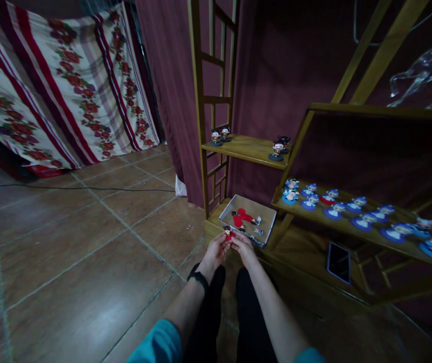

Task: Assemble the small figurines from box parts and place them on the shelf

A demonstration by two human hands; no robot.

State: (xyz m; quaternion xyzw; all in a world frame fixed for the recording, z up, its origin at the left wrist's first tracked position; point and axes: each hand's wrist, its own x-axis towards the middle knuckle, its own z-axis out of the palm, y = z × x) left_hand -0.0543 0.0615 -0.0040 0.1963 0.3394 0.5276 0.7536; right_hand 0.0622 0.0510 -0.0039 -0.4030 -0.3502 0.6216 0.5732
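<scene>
Between my two hands is a small doll figurine (228,232) with black hair and a red body. My left hand (217,249) has its fingers closed on the figurine from the left. My right hand (243,245) grips it from the other side, fingertips at its red base. Just beyond my hands, a shallow white-edged box (266,212) sits on the low wooden ledge. Inside it lie red pieces (241,218) and several small figurines, partly hidden behind my fingers.
Black-haired figurines (277,148) stand on the wooden shelf (246,146) above the box. Several blue-based figurines (335,210) fill a shelf to the right. A phone (338,262) lies on the ledge. A clear horse ornament (423,70) is upper right. A black cable (125,189) crosses the tiled floor.
</scene>
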